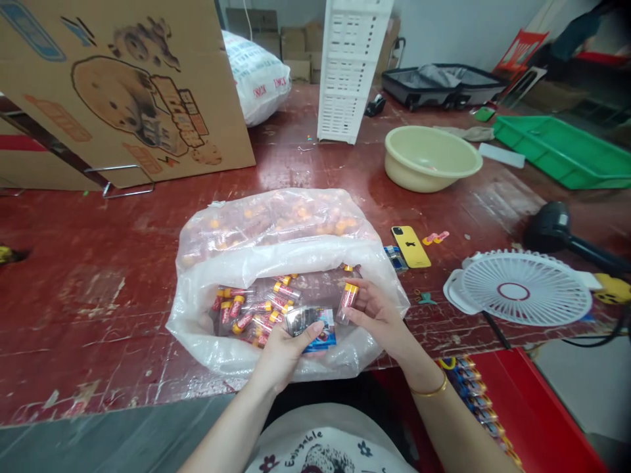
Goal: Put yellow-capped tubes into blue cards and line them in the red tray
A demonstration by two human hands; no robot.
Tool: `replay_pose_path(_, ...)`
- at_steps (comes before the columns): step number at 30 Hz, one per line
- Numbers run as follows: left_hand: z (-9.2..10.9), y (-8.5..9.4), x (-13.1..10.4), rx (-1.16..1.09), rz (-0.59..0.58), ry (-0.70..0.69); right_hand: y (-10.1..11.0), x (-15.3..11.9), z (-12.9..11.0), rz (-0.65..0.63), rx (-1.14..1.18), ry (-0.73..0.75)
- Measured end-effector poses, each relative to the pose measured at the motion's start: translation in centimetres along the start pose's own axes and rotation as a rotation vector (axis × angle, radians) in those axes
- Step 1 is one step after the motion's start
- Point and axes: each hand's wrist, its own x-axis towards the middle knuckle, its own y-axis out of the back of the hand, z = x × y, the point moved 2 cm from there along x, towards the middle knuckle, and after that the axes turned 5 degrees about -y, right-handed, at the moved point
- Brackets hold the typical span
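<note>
A white translucent plastic bag (290,253) lies open on the table, with many small clear tubes (237,306) inside, yellow-capped and red-labelled. Over its opening, my left hand (282,355) is closed on blue-and-black printed packets (325,332), thumb on top; whether it is one or a small stack I cannot tell. Just to the right, the fingers of my right hand (378,316) grip one clear tube (348,299), held nearly upright with its yellow cap at the top. More tubes show through the bag's far side.
Right of the bag are a yellow phone (411,247), small scissors (426,297) and a white fan (522,289). Farther back stand a cream basin (431,161), a green crate (562,151) and a white slotted rack (348,79). A large cardboard box (123,98) occupies the back left.
</note>
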Motion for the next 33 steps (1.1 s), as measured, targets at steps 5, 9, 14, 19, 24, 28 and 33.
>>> replay_pose_path(5, -0.1, 0.2, 0.2, -0.063, 0.002, 0.062, 0.0, -0.1, 0.0, -0.001, 0.01, 0.019)
replay_pose_path(9, -0.2, 0.3, 0.2, -0.032, 0.07, 0.01, -0.1, -0.3, -0.5, 0.015, 0.016, 0.039)
replay_pose_path(14, 0.1, 0.1, -0.1, -0.025, 0.025, 0.022, -0.4, -0.5, -1.4, 0.084, 0.077, 0.071)
replay_pose_path(19, 0.2, -0.5, -0.5, 0.04, -0.054, 0.012, -0.4, -0.5, -2.5, 0.128, 0.064, 0.142)
replay_pose_path(24, 0.2, -0.8, -0.2, 0.062, -0.02, -0.056, -0.3, -0.9, -3.3, 0.117, -0.006, 0.201)
replay_pose_path(28, 0.4, -0.8, -0.1, 0.114, 0.003, -0.096, -0.2, -1.1, -4.0, 0.145, -0.198, 0.352)
replay_pose_path(33, 0.6, -0.9, -0.2, 0.197, -0.001, -0.127, -0.4, -0.8, -5.3, 0.075, -0.478, 0.461)
